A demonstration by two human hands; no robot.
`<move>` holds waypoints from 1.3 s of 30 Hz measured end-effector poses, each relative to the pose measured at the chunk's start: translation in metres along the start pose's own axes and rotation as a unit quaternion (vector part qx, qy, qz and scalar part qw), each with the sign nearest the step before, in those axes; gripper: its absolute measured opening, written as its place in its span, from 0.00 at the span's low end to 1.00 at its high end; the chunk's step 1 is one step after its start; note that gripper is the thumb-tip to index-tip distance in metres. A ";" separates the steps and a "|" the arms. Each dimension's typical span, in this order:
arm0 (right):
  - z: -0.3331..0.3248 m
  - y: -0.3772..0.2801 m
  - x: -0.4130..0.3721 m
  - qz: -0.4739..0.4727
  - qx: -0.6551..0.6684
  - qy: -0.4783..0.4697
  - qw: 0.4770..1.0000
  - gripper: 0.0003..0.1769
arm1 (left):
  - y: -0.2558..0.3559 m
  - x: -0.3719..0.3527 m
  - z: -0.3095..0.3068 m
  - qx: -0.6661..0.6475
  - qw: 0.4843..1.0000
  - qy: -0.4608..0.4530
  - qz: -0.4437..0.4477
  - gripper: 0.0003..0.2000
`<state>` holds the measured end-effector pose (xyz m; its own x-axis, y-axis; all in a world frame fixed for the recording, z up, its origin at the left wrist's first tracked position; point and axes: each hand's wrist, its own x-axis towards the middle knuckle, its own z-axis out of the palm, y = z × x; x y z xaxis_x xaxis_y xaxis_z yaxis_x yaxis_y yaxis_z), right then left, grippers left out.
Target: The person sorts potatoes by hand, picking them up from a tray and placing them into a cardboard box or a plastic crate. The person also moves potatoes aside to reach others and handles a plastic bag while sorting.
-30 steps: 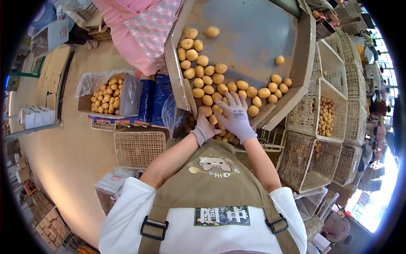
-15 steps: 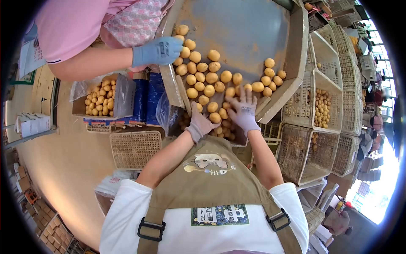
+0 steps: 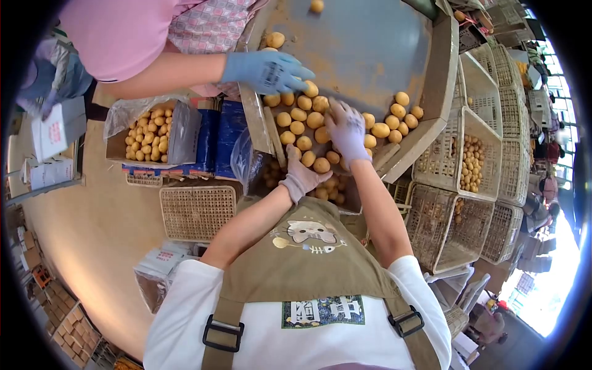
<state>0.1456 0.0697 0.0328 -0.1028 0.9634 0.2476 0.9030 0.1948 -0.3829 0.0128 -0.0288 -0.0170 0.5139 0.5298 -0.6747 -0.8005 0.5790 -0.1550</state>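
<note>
Many yellow potatoes (image 3: 322,135) lie spread over the lower end of a sloped metal chute (image 3: 370,49). My right hand (image 3: 346,128), in a pale glove, lies on the chute among the potatoes, its fingers stretched out and touching some of them. At the chute's lower lip my left hand (image 3: 302,175), also gloved, is open with thumb and fingers apart, beside the lowest potatoes. Beneath the lip sits a box of potatoes (image 3: 330,190), partly hidden by my hands and apron.
A co-worker's blue-gloved hand (image 3: 268,72) reaches over the chute's left side. At left stands a lined box of potatoes (image 3: 148,139); below it is a plastic crate (image 3: 198,213). Stacked crates (image 3: 431,219) line the right, some holding potatoes. The chute has a raised wooden rim (image 3: 436,98).
My right hand has moved up and left across the chute. The co-worker's hand has reached further right. Fewer potatoes lie at the lip, and one shows at the chute's top.
</note>
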 end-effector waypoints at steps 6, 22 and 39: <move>-0.004 -0.023 0.046 0.083 -0.243 -0.322 0.911 0.30 | -0.002 0.004 -0.003 -0.015 0.999 -0.031 0.005 0.45; -0.067 0.004 -0.053 0.111 0.226 0.140 0.958 0.25 | -0.001 0.007 0.003 0.007 0.999 0.030 -0.011 0.46; -0.032 -0.034 -0.052 0.154 -0.075 -0.188 0.967 0.30 | -0.002 0.016 -0.021 0.023 0.998 -0.064 -0.012 0.43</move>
<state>0.1333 0.0070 0.0614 0.0619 0.9760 -0.2087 0.9623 -0.1138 -0.2470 0.0162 -0.0347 -0.0424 0.5711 0.5884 -0.5724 -0.7735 0.6193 -0.1352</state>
